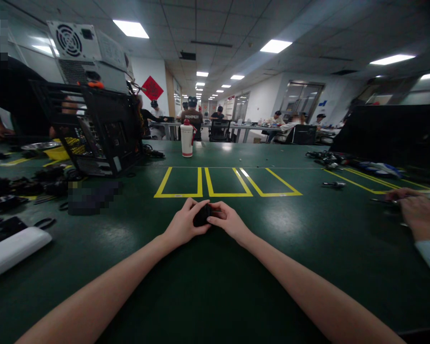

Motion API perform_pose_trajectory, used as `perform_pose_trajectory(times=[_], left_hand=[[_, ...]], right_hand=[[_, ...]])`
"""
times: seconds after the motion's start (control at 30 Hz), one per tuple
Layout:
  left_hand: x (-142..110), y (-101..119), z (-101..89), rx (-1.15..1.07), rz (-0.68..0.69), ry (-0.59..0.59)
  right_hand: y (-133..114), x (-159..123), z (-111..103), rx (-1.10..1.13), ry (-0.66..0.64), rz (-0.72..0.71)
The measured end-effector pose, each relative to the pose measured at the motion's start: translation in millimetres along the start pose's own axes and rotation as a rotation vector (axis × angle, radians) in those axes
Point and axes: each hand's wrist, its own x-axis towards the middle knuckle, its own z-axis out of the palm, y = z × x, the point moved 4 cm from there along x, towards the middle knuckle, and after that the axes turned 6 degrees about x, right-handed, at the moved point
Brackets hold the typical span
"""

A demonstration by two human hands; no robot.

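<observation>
Black object (201,216) — both hands (205,217), open tabletop (218,277)

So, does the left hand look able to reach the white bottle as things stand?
Probably, once the left hand lets go of the black object, which the right hand also grips; only green tabletop and yellow tape lie before the white bottle.

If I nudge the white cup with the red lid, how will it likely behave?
The white cup looks tall and narrow, so a push high up may tip it. Its smooth, straight sides suggest a stiff body. Standing upright, it probably slides if pushed low.
</observation>
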Motion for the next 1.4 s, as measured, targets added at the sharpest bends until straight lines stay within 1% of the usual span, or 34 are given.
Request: perform_pose_trajectory(times=[0.07, 0.2, 0.33, 0.43, 0.57, 0.7, 0.83, 0.97, 1.07, 1.27, 1.4], left_hand=[[-0.1, -0.4, 0.3, 0.004, -0.003, 0.006], [-0.3, -0.7, 0.3, -0.013, -0.004, -0.003], [-0.1, -0.5, -0.5, -0.014, -0.007, -0.006], [-0.1, -0.3, -0.5, -0.007, -0.005, -0.008], [0.0, -0.9, 0.4, 0.006, -0.008, -0.011], [0.1, -0.8, 0.3, 0.003, -0.007, -0.009], [-0.1, 0.2, -0.7, -0.007, -0.002, -0.010], [0.0, -0.2, -0.2, 0.006, 0.002, 0.003], [0.2, -1.4, 1.1, 0.016, -0.001, 0.012], [0.0, -1.5, 0.6, 0.003, -0.005, -0.003], [-0.1, -1.4, 0.5, 0.000, -0.003, -0.006]], right_hand=[[-2.2, -0.8, 1.2, 0.013, -0.005, -0.019], [-2.8, -1.0, 0.8, 0.008, 0.038, -0.036], [2.4, 0.6, -2.1, 0.003, 0.069, 0.008], [4.3, 0.5, -2.1, 0.006, 0.048, 0.028], [0.4, -1.8, 0.8, 0.008, 0.013, -0.022], [-1.5, -2.6, 1.8, 0.003, 0.028, -0.041], [0.5, -0.9, -0.2, -0.007, 0.054, -0.018], [0.8, 0.0, 0.3, 0.026, 0.025, 0.014], [-1.2, -0.7, 1.5, 0.041, 0.020, -0.002], [-1.4, -1.0, 0.4, 0.003, 0.052, -0.052], [1.2, -0.3, -2.2, -0.014, 0.061, -0.004]])
